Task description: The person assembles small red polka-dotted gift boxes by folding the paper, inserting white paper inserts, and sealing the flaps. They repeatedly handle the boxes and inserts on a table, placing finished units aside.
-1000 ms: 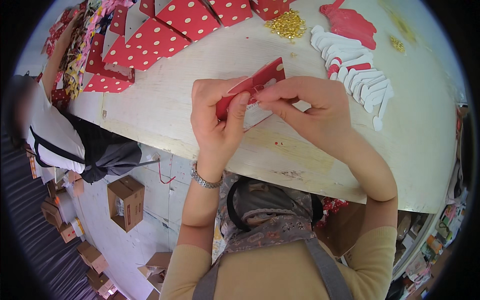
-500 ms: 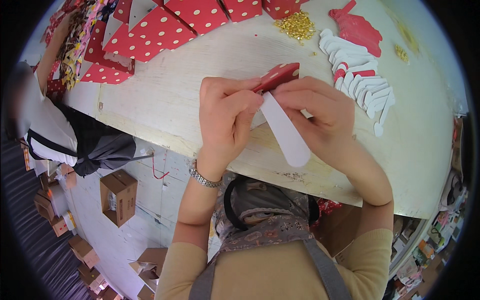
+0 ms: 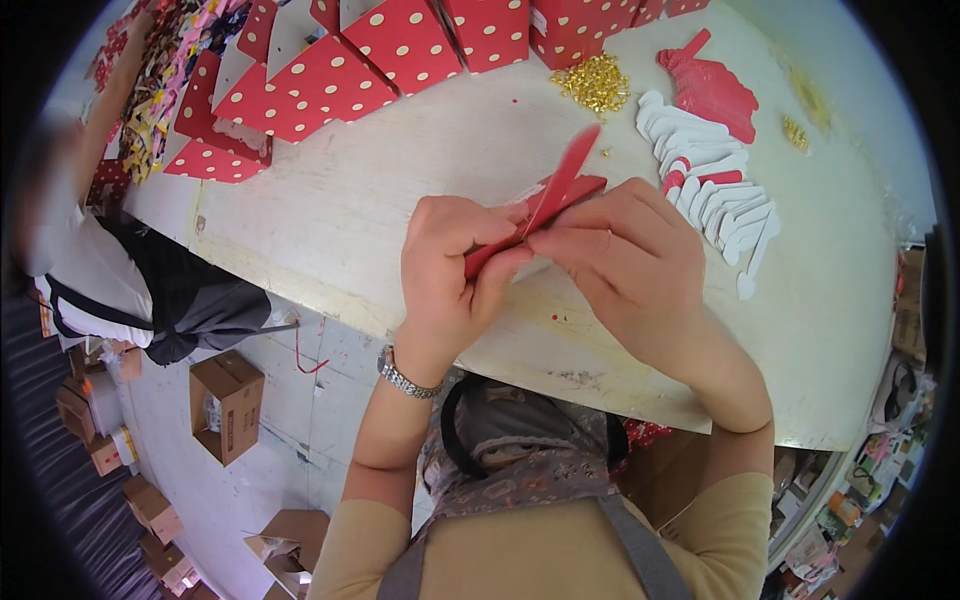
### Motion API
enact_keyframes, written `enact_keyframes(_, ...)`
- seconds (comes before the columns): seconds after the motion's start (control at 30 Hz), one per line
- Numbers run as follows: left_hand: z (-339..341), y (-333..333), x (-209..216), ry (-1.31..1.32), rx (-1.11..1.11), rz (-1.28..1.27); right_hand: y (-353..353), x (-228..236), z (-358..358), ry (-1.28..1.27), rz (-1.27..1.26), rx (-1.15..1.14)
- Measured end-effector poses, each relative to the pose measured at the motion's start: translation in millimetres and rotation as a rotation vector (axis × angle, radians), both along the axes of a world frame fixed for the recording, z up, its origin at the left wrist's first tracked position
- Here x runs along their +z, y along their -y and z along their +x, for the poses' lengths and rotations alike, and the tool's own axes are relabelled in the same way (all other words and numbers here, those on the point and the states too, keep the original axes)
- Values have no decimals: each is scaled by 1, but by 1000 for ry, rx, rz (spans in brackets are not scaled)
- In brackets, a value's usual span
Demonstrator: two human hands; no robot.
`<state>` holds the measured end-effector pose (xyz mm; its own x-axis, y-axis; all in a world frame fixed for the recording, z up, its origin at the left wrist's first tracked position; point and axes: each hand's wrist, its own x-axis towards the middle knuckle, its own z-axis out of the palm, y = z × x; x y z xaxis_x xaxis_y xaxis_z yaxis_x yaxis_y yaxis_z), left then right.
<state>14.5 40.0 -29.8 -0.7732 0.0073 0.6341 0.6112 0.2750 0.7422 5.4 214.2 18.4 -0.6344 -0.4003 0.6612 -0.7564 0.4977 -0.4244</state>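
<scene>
**As left hand (image 3: 450,262) and right hand (image 3: 640,265) meet, a red strip (image 3: 567,172) stands between them**

While I watch remotely through the head camera, a folded red piece (image 3: 484,257) sits above the worktop (image 3: 330,190), gripped between the left thumb and fingers, its long axis slanting up and rightward across the gap. The strip's lower end meets it at the fingertips; its long axis points away from the wearer, leaning right, so its free tip lies nearer the right hand. The right fingertips are closed together against the strip's base; whether they hold it or something smaller, I cannot tell. Beyond lie gold fasteners (image 3: 592,84), with white paddle-shaped pieces (image 3: 705,160) to their right.
</scene>
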Motion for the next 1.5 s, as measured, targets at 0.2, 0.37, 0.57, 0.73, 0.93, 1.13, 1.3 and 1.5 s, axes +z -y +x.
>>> enact_keyframes(0.2, 4, -4, 3, 51, -48, 71, -3, 15, 1, -16, 57, -129)
enact_keyframes(0.37, -1, 0, 33, -36, 60, -210, -3, 22, -19, 199, 39, -17)
enact_keyframes(0.57, -17, 10, 93, -155, -29, -680, -11, 6, -37, 211, -64, 169)
enact_keyframes(0.73, -52, 22, 108, -442, 32, -1107, -12, 5, -38, 291, -112, 262)
enact_keyframes(0.93, -28, 22, 96, 179, 5, -727, -8, -3, -31, 214, -231, 283)
enact_keyframes(1.13, -12, 23, 93, 774, -75, -202, 4, -16, -23, 150, -310, 280)
enact_keyframes(1.3, -21, 27, 107, 217, -33, -992, 8, -18, -22, 141, -314, 238)
enact_keyframes(1.5, -24, 18, 120, 175, -44, -1147, 8, -15, -21, 130, -251, 207)
